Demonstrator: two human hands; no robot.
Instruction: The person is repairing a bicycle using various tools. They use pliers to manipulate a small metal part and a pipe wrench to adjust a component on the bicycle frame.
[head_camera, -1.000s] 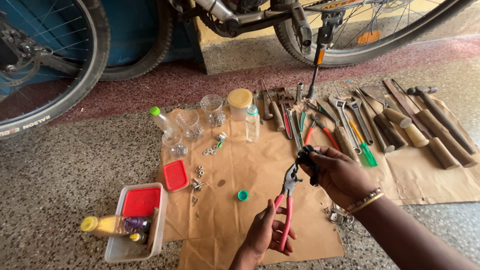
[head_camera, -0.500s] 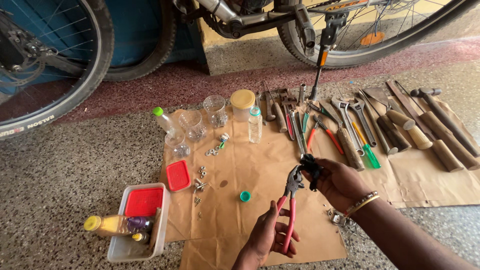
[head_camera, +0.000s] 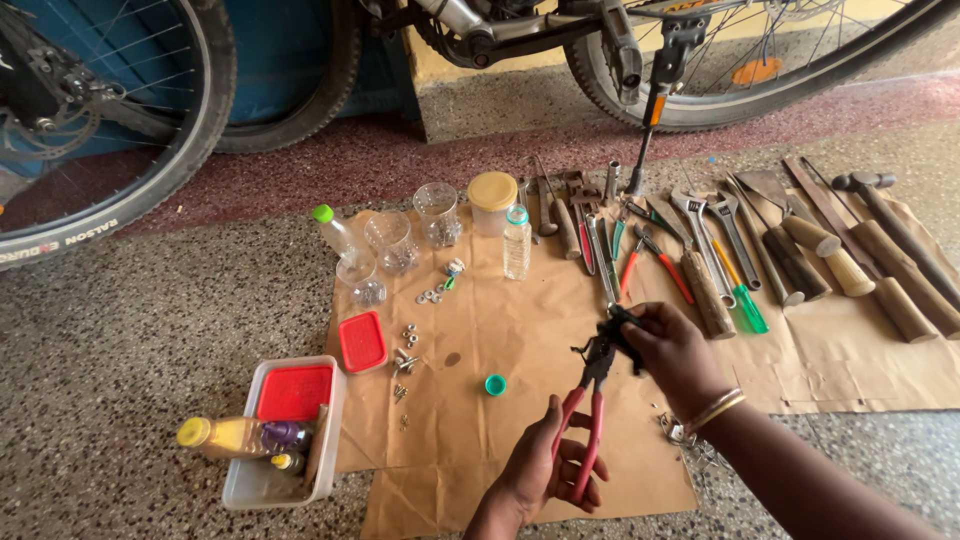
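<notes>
Left hand (head_camera: 540, 470) is gripping the red handles of a pair of pliers (head_camera: 590, 400), fingers curled around both grips low in the view. Right hand (head_camera: 668, 345) is closing around a small black part (head_camera: 618, 335) at the pliers' nose; the jaws are meeting that part, though what the part is cannot be told. A metal bangle (head_camera: 715, 410) is sitting on the right wrist.

Both hands are working above a sheet of brown paper (head_camera: 500, 320) spread on the speckled floor. A teal bottle cap (head_camera: 495, 384) is lying on the paper just left of the pliers. Further left, loose nuts and washers (head_camera: 405, 345) are scattered beside a red lid (head_camera: 362, 341).

Along the paper's far edge, clear plastic cups (head_camera: 437, 212), a yellow-lidded jar (head_camera: 492, 203) and a small clear bottle (head_camera: 516, 243) are standing upright. To their right, a row of hand tools is lying side by side: red-handled pliers (head_camera: 655, 262), wrenches (head_camera: 705, 225), a green-handled screwdriver (head_camera: 745, 305), wooden-handled files (head_camera: 815, 250) and a hammer (head_camera: 885, 215).

Off the paper's left corner, a white tub (head_camera: 285, 485) is holding a red lid and a yellow-capped bottle (head_camera: 225, 436).

Bicycle wheels (head_camera: 120, 130) are standing behind the layout.
</notes>
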